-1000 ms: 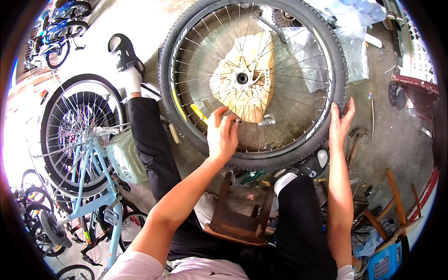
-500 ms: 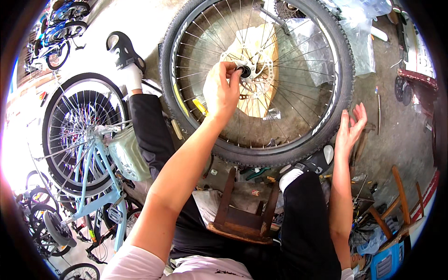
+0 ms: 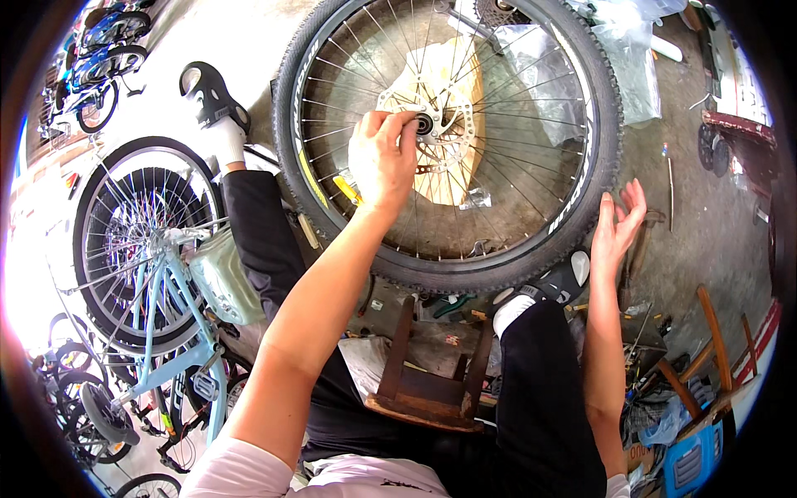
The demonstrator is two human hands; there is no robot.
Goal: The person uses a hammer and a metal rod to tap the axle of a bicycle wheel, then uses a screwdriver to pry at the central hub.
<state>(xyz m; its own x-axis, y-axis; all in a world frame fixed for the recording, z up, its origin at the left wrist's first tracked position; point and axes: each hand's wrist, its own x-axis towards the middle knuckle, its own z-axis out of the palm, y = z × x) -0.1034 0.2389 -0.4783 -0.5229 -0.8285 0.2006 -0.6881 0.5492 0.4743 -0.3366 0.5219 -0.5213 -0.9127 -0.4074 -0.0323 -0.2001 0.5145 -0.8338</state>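
A bicycle wheel with a black tyre (image 3: 608,108) lies in front of me, over a pale tan board or sheet (image 3: 452,187). My left hand (image 3: 382,158) is at its centre, thumb and fingers pinched at the left edge of the dark hub (image 3: 424,124); whatever they grip is hidden. The silver disc rotor (image 3: 465,133) surrounds the hub. A yellow-handled tool (image 3: 349,190) sits just left of my left wrist. My right hand (image 3: 618,224) is open at the tyre's lower right, fingers spread and bent, holding nothing.
At left stand a light blue bicycle (image 3: 174,369) and several other bikes (image 3: 108,58). A wooden stool (image 3: 423,390) is between my legs. At right are wooden legs (image 3: 710,332), a blue plastic item (image 3: 693,461) and hand tools; clear plastic (image 3: 631,70) lies top right.
My left hand has moved up from below the hub onto it. My right hand has come away from gripping at the tyre and shifted slightly right, fingers apart.
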